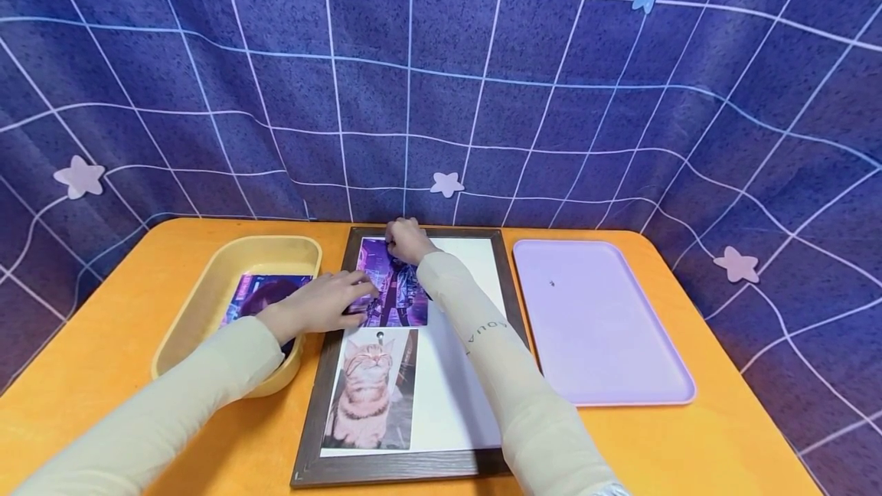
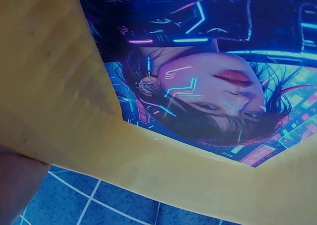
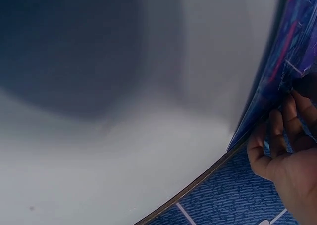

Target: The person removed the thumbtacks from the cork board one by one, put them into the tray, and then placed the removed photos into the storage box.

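Observation:
In the head view, a purple neon-city picture [image 1: 402, 305] of a standing figure lies on a white board [image 1: 460, 381] in a dark wooden frame. My left hand [image 1: 329, 302] rests its extended fingers on the picture's left edge. At the top edge my right hand [image 1: 408, 241] bends over, its fingers curled; I cannot tell what they pinch. The right wrist view shows the bent fingers [image 3: 277, 131] right at the picture's edge. Below lies a cat photo [image 1: 368, 396] with a round-headed silver pushpin [image 1: 380, 337] at its top.
Left of the frame [image 1: 318, 389] stands a yellow basin [image 1: 200, 305], holding a neon portrait print [image 2: 208, 96]. A lilac tray [image 1: 602, 320] with a small dark speck lies to the right. Behind the orange table [image 1: 730, 442] hangs a blue gridded curtain [image 1: 441, 98].

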`<state>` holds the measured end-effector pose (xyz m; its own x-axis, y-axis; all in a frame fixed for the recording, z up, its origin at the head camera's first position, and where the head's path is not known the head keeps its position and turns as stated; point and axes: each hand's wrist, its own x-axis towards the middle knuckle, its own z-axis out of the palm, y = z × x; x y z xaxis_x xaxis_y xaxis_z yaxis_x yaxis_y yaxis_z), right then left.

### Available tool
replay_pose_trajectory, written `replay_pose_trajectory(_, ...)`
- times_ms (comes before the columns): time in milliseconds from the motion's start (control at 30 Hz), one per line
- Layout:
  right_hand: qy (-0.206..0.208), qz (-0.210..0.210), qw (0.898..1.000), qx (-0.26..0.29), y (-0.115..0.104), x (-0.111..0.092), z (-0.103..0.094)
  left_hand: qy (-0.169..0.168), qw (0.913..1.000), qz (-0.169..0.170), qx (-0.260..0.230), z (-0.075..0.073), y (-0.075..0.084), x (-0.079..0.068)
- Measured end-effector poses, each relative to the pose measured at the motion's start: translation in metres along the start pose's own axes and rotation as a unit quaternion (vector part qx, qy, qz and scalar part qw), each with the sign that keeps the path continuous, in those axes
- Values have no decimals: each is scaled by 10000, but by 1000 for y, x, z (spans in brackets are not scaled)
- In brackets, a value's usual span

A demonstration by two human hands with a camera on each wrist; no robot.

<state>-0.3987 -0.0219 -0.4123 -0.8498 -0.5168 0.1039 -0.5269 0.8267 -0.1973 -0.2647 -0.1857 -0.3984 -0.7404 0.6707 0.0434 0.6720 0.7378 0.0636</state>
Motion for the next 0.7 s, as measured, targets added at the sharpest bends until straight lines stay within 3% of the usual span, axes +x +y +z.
replay_pose_trajectory(700,-32,-12,9995,-315,-3,0,-1,5,10000,-31,-12,1,0,0)
